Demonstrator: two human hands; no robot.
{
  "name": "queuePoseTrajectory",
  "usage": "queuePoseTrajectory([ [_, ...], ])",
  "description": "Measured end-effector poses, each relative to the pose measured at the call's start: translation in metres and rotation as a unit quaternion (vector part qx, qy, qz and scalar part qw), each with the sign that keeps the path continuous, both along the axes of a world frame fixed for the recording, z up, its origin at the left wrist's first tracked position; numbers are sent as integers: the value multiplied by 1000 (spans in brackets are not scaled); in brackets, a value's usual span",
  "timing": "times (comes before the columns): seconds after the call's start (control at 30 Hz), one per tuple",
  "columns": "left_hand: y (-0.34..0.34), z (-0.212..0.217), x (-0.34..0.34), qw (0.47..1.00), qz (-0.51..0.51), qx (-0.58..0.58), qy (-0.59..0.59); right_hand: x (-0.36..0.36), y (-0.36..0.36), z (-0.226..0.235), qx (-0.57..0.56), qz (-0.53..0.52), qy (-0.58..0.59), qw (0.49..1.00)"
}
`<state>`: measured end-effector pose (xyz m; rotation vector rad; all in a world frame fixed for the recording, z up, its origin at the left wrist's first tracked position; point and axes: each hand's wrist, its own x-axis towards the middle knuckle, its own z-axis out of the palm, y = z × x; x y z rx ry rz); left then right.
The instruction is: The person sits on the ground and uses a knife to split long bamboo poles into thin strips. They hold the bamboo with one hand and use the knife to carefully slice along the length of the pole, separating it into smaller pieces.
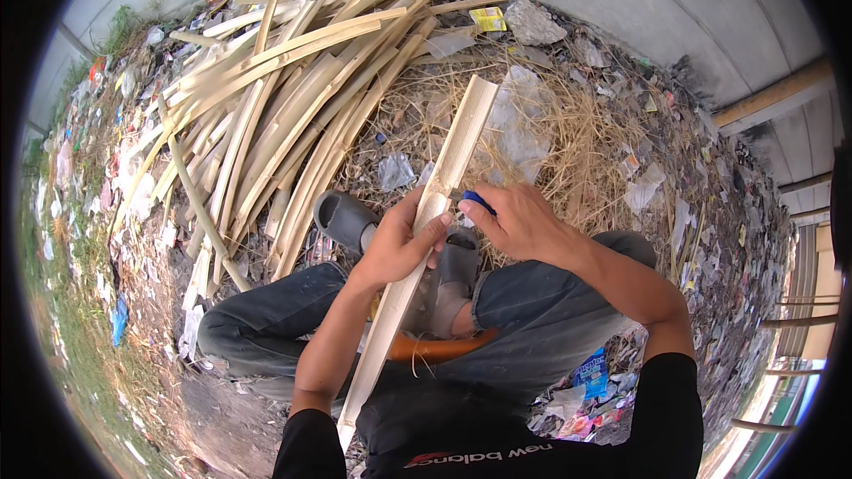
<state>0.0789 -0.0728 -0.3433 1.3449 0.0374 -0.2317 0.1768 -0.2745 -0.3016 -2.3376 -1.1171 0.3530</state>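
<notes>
A long split bamboo piece [463,137] slants from my lap up and away to the right, its hollow pale inner side facing up. My left hand [404,239] is wrapped round it near its middle, thumb on top. My right hand [524,220] grips a blue-handled knife [477,202] just right of the bamboo. The short dark blade reaches the strip's inner face, slightly beyond my left fingers; its tip is too small to make out. Below the bamboo are my bent legs and dark grey sandals [346,220].
A large heap of split bamboo strips [293,98] lies at the far left. Dry straw [577,137], plastic scraps and a pale stone [534,22] cover the ground ahead. A grey wall [639,0] bounds the far side. Something orange [444,348] shows beneath my legs.
</notes>
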Motion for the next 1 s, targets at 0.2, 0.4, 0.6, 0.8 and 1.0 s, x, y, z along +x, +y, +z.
queuePoseTrajectory([
  [0.2, -4, -17, 0, 999, -9, 38, 16, 44, 0, 8, -71, -101, 6, 992],
  [0.4, -13, -9, 3, 997, -14, 70, 9, 89, -25, -12, -14, -187, -87, 978],
  [0.6, -6, 19, -56, 999, -26, 31, -27, 186, -149, 28, 150, -493, -67, 855],
  [0.8, 16, 22, -63, 998, 29, 54, -7, 97, -80, 35, 230, -272, 18, 934],
  [1.0, 19, 69, -73, 991, 91, 89, -30, 1, -6, 58, 202, 37, -61, 977],
])
